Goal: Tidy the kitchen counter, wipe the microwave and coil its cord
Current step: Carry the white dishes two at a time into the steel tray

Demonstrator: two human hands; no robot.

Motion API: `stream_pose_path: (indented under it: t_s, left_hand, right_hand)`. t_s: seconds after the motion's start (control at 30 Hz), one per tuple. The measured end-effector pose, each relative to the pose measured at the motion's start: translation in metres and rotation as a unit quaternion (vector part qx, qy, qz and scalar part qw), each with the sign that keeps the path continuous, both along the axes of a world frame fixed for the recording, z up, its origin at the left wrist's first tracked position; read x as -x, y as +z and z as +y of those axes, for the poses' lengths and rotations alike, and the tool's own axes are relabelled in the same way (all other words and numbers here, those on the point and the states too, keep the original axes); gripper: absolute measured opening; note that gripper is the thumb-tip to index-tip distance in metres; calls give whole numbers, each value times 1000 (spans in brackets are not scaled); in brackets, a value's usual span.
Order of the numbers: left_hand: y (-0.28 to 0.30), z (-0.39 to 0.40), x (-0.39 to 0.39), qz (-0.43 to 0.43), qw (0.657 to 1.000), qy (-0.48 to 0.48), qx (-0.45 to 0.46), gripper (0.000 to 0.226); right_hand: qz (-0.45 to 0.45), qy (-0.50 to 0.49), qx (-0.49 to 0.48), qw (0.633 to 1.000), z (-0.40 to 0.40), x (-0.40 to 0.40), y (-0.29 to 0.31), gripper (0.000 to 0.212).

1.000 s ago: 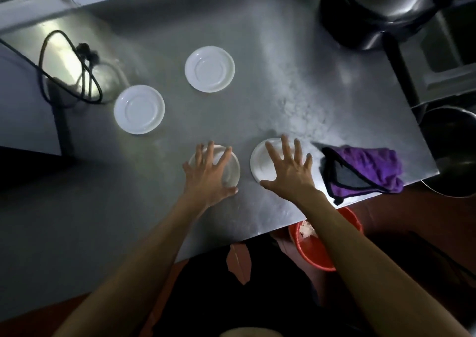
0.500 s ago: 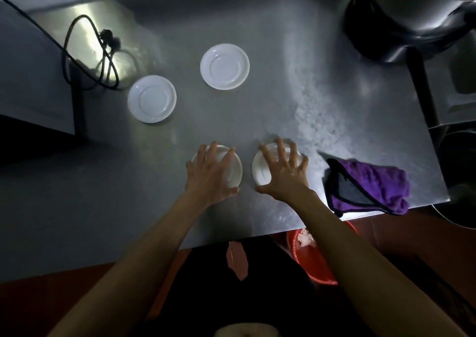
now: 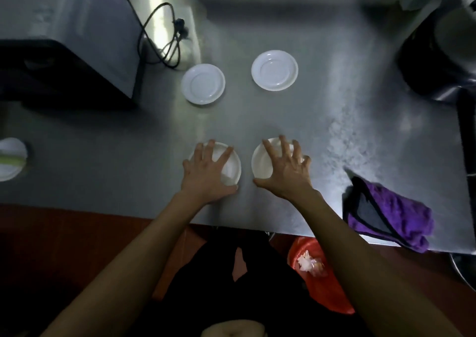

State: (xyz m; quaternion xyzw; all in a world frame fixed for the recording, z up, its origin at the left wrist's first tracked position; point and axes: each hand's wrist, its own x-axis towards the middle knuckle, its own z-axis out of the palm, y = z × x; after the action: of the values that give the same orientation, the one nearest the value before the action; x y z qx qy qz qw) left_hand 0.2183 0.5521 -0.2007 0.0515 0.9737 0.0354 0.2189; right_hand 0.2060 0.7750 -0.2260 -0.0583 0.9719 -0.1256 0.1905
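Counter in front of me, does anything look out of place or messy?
Yes. The purple cloth lies crumpled at the counter's front edge, slightly overhanging. The black cord sprawls in loose loops beside the microwave, uncoiled. A pale smear dulls the steel near the right hand.

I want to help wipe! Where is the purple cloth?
The purple cloth lies at the counter's near right edge, right of the right hand, above the red bucket.
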Motion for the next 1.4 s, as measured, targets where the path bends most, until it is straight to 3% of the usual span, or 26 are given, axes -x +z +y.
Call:
stream_pose_path:
  t_s: [0.4,0.73,1.13,1.4]
  left_hand:
    - [22,-124,-76,29,984,174,4,110]
    - [16,-268,-179,46,954,296,-11,109]
    - [32,-433,-311,98,905,413,-33,112]
    - [30,-506,-355,113,863,491,-42,112]
  right_hand:
    - [20,173,6,985,-134,-4,20,113]
    - [49,273,1,961,-291,-71,34,111]
    - [85,386,-17,919,-492,-159,59,118]
    - [93,462,-10,882,-592,-179,67,117]
